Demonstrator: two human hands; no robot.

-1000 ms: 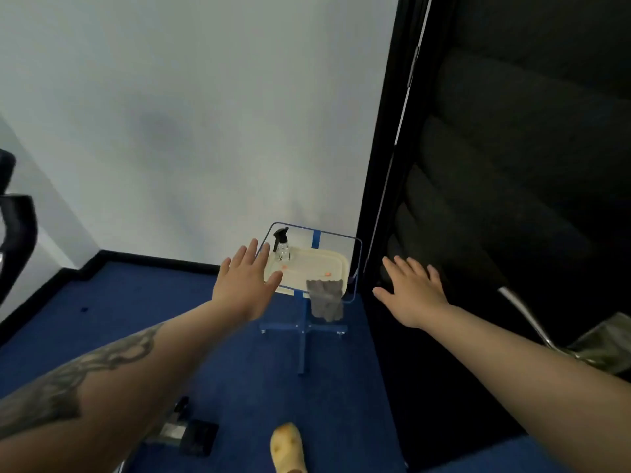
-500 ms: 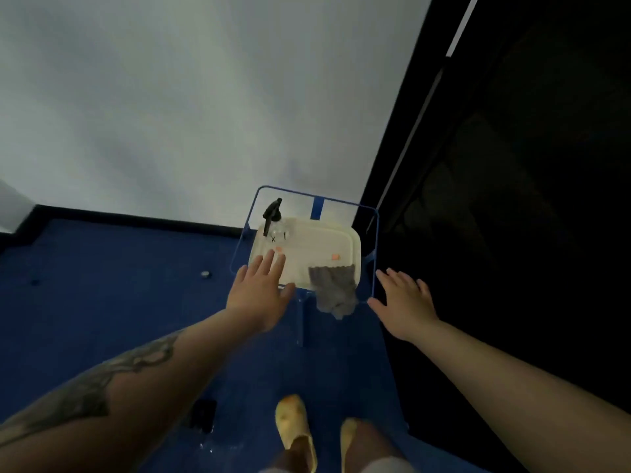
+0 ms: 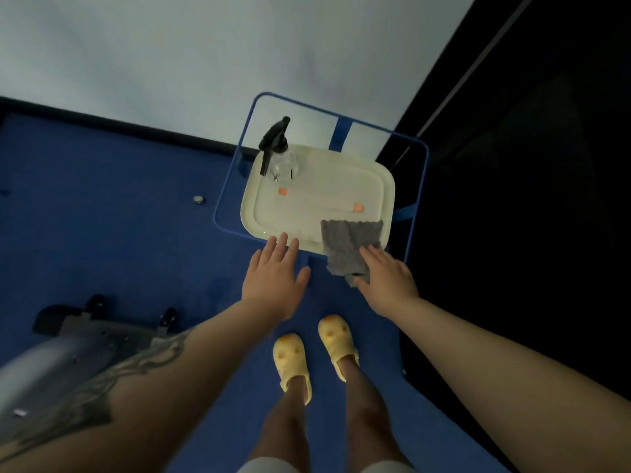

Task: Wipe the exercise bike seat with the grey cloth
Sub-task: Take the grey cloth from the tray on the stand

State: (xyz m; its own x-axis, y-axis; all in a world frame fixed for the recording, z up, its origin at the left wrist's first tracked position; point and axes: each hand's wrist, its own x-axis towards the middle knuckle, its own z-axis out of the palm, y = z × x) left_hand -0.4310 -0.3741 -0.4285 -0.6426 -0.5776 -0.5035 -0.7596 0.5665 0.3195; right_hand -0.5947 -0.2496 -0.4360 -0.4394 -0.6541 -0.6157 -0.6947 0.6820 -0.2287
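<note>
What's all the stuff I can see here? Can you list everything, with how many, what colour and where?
Tray: one, cream, on the blue-framed stand.
Stand: one, blue frame, against the white wall.
Spray bottle: one, clear with a black trigger head, upright on the tray's far left corner.
Grey cloth: one, grey, draped over the tray's near right edge.
Orange tabs: two, orange, on the tray.
Small pale object: one, on the blue carpet left of the stand; too small to identify.
Exercise machine base: one, grey and black, lower left floor.
Slippers: two, yellow, on the person's feet.
Left hand: open, at the tray's near edge.
Right hand: open, fingers at the cloth's hanging end.
</note>
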